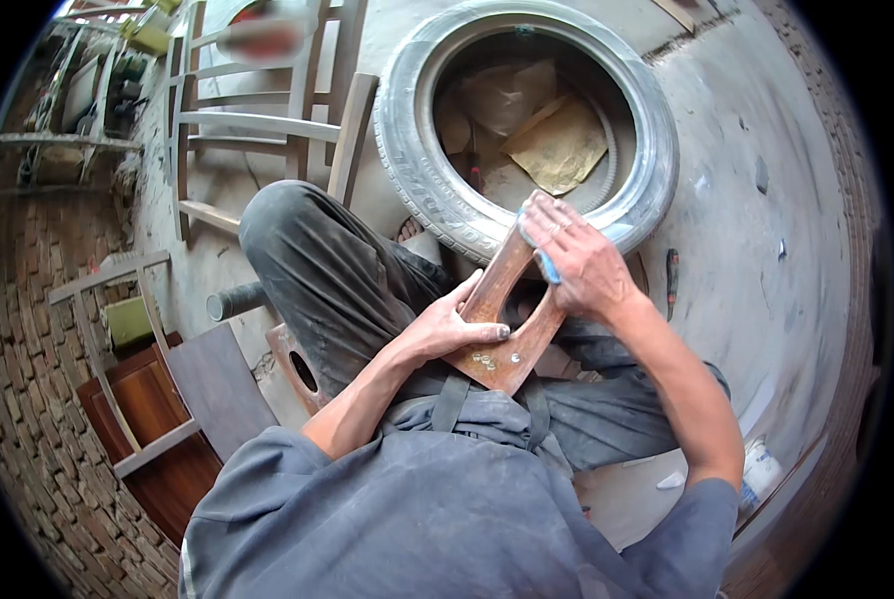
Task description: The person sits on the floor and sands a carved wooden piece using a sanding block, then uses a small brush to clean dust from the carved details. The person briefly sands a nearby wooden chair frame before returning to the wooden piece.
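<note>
A brown wooden piece [503,363] with a curved cutout lies tilted across my lap. Its narrow far end reaches the near side of a dusty tire [403,130]. My left hand [443,327] is closed on its left edge, thumb on the top face near the cutout. My right hand [589,268] is bent over the upper arm of the piece. Under its fingers and palm shows a blue pad [548,268], perhaps sandpaper, pressed against the wood. Pale dust coats the fingers of both hands.
Inside the tire lie a yellowish sheet [559,146] and clear plastic. Wooden chair frames [257,122] stand at upper left. Beside my left leg are another brown wooden piece [293,361] and a grey panel [219,387]. A screwdriver-like tool [672,282] lies right of the tire.
</note>
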{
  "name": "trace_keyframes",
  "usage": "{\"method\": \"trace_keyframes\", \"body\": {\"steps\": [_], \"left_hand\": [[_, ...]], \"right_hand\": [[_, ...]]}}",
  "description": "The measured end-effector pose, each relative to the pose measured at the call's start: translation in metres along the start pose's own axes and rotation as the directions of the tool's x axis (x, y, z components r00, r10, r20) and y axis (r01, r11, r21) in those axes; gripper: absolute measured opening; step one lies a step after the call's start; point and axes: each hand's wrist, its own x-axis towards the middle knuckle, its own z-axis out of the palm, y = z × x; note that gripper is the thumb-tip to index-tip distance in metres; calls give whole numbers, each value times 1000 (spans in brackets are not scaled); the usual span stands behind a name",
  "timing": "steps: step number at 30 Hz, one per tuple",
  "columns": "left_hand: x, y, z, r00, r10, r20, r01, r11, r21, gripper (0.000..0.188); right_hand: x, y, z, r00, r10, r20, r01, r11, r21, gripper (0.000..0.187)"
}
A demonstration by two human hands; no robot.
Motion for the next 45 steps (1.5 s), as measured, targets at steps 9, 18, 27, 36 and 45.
{"method": "trace_keyframes", "body": {"steps": [9, 18, 27, 36, 45], "left_hand": [[-12, -3, -8, 994, -61, 86, 78, 975, -209, 108], [-11, -1, -7, 996, -65, 53, 74, 980, -182, 96], [-12, 5, -5, 996, -85, 35, 90, 973, -214, 87], [2, -8, -7, 997, -51, -66, 32, 964, -263, 91], [9, -3, -5, 994, -58, -88, 33, 965, -259, 72]], "right_hand": [[6, -25, 12, 993, -80, 82, 77, 996, 39, 64], [15, -26, 1, 988, -110, 106, 108, 994, 29, 67], [15, -40, 6, 985, -111, 134, 101, 992, 78, 68], [-36, 44, -33, 992, 127, -26, -129, 984, -123, 74], [-83, -26, -3, 988, -88, 125, 83, 995, 48, 74]]}}
